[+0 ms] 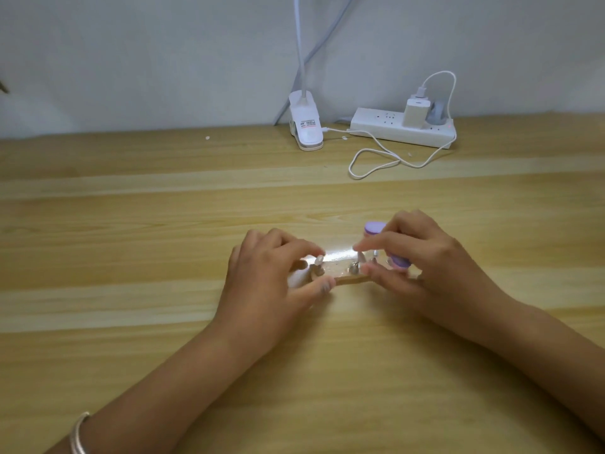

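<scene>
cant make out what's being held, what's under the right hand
Two purple round ends show from under the right hand; whatever joins them is covered by the fingers. Thumb and forefinger also pinch a wooden strip that the left hand holds too.

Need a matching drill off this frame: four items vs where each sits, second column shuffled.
Things:
1. purple piece
2. wooden strip
3. bracelet
4. charger

Places:
A. plugged into the power strip
B. on the left wrist
C. gripped by the right hand alone
D. pinched at its ends between the left hand and the right hand

Pairs: 1-C, 2-D, 3-B, 4-A
</scene>
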Available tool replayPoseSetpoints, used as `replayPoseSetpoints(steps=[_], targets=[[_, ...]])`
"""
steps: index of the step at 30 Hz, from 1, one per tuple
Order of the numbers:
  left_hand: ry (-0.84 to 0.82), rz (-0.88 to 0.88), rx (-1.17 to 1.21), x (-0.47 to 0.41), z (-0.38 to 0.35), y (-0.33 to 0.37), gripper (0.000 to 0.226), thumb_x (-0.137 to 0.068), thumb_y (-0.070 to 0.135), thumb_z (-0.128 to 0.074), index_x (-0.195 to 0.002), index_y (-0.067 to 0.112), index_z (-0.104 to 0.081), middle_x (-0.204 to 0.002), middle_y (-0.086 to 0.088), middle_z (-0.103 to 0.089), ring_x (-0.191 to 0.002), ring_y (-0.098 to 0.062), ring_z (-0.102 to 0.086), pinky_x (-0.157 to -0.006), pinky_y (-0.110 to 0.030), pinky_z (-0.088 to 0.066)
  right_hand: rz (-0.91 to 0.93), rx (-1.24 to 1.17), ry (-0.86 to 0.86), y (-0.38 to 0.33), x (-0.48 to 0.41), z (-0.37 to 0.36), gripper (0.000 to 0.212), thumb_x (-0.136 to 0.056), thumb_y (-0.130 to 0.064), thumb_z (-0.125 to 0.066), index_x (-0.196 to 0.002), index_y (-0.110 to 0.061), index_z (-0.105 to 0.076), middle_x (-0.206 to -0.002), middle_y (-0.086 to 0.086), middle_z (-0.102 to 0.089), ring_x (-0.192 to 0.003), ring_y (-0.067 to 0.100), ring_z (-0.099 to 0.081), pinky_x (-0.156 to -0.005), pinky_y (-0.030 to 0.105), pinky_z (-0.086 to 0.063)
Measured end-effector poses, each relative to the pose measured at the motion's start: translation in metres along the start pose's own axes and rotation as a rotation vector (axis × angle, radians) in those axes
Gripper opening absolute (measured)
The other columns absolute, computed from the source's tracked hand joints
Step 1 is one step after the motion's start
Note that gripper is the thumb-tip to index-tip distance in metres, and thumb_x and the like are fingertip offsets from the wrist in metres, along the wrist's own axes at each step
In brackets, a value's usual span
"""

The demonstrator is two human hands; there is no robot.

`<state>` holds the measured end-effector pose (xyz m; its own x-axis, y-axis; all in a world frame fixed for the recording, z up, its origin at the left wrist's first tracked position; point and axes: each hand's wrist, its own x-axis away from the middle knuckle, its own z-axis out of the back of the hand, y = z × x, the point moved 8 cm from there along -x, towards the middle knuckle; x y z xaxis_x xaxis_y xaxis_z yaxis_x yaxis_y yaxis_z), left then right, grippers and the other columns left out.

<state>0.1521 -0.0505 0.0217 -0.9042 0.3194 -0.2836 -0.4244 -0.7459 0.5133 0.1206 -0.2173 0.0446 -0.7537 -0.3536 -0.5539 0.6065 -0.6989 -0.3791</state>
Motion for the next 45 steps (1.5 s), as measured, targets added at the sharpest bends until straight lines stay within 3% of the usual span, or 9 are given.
replayPoseSetpoints(steps=[3,10,15,20,27,31,35,40,45], targets=[[0.027,-0.025,0.046,0.0,0.0,0.0,0.021,-0.077,0.043,-0.075,-0.097,0.038,-0.073,-0.089,0.02,-0.057,-0.093,-0.006,-0.04,-0.081,-0.025,-0.023,0.047,0.096,0.026,-0.006,-0.002,0.0,0.018,-0.088,-0.016,-0.068,-0.1,-0.006,-0.077,-0.083,-0.009,-0.038,-0.098,0.04,-0.069,-0.065,0.048,-0.056],[0.008,-0.019,0.083,-0.002,0.0,0.001,0.016,-0.078,0.035,-0.078,-0.093,0.033,-0.073,-0.086,0.019,-0.06,-0.092,-0.009,-0.043,-0.081,-0.024,-0.025,0.044,0.106,0.041,-0.008,-0.002,-0.001,0.02,-0.088,-0.022,-0.069,-0.099,-0.007,-0.076,-0.084,-0.01,-0.037,-0.094,0.039,-0.068,-0.065,0.045,-0.056],[-0.001,-0.028,0.07,-0.002,0.0,0.0,0.015,-0.079,0.033,-0.077,-0.093,0.032,-0.073,-0.088,0.02,-0.06,-0.093,-0.01,-0.044,-0.079,-0.027,-0.023,-0.031,0.144,0.065,0.003,-0.002,0.007,0.053,-0.084,-0.054,-0.061,-0.107,-0.009,-0.076,-0.082,-0.016,-0.037,-0.083,0.012,-0.047,-0.071,0.029,-0.043],[0.009,-0.03,0.072,-0.002,0.0,0.0,0.015,-0.079,0.032,-0.077,-0.094,0.031,-0.073,-0.088,0.019,-0.061,-0.092,-0.01,-0.044,-0.079,-0.027,-0.024,-0.02,0.069,0.084,0.014,-0.001,0.011,0.024,-0.083,-0.03,-0.075,-0.092,-0.008,-0.079,-0.075,-0.013,-0.034,-0.075,-0.001,-0.043,-0.066,0.034,-0.044],[0.01,-0.03,0.05,-0.001,0.001,0.001,0.018,-0.078,0.034,-0.078,-0.095,0.032,-0.073,-0.092,0.018,-0.061,-0.095,-0.011,-0.045,-0.08,-0.024,-0.022,0.15,0.094,0.099,0.002,-0.001,0.018,0.022,-0.082,-0.025,-0.081,-0.089,-0.005,-0.079,-0.068,-0.001,-0.044,-0.076,0.007,-0.039,-0.076,0.017,-0.037],[0.077,-0.11,0.012,0.002,0.008,0.014,0.046,-0.071,0.054,-0.073,-0.114,0.041,-0.066,-0.111,0.019,-0.054,-0.101,-0.01,-0.043,-0.09,-0.025,-0.024,-0.003,-0.081,0.254,0.0,0.001,0.04,0.024,-0.078,-0.024,-0.08,-0.098,-0.01,-0.077,-0.072,-0.003,-0.05,-0.072,0.0,-0.048,-0.075,0.007,-0.035],[0.072,-0.304,0.283,0.012,0.01,0.043,0.02,-0.085,0.047,-0.063,-0.101,0.038,-0.071,-0.101,0.021,-0.062,-0.096,-0.012,-0.053,-0.089,-0.036,-0.037,-0.01,-0.222,0.234,-0.02,0.007,0.031,0.03,-0.075,-0.027,-0.085,-0.099,-0.014,-0.075,-0.073,-0.001,-0.051,-0.073,-0.004,-0.05,-0.086,0.007,-0.041],[0.067,-0.337,0.36,0.013,0.011,0.042,0.011,-0.09,0.034,-0.062,-0.09,0.035,-0.072,-0.092,0.019,-0.067,-0.09,-0.015,-0.056,-0.084,-0.037,-0.04,0.018,-0.216,0.165,-0.027,0.008,0.021,0.033,-0.083,-0.031,-0.073,-0.109,-0.011,-0.073,-0.069,0.006,-0.048,-0.073,0.01,-0.046,-0.096,0.02,-0.044],[0.09,-0.296,0.29,0.012,0.01,0.037,0.012,-0.088,0.034,-0.063,-0.089,0.031,-0.075,-0.086,0.018,-0.066,-0.087,-0.013,-0.054,-0.082,-0.035,-0.039,-0.083,-0.264,0.083,-0.02,0.012,0.011,0.033,-0.091,-0.021,-0.038,-0.116,-0.006,-0.053,-0.093,0.001,-0.047,-0.086,0.018,-0.049,-0.081,0.032,-0.043]])
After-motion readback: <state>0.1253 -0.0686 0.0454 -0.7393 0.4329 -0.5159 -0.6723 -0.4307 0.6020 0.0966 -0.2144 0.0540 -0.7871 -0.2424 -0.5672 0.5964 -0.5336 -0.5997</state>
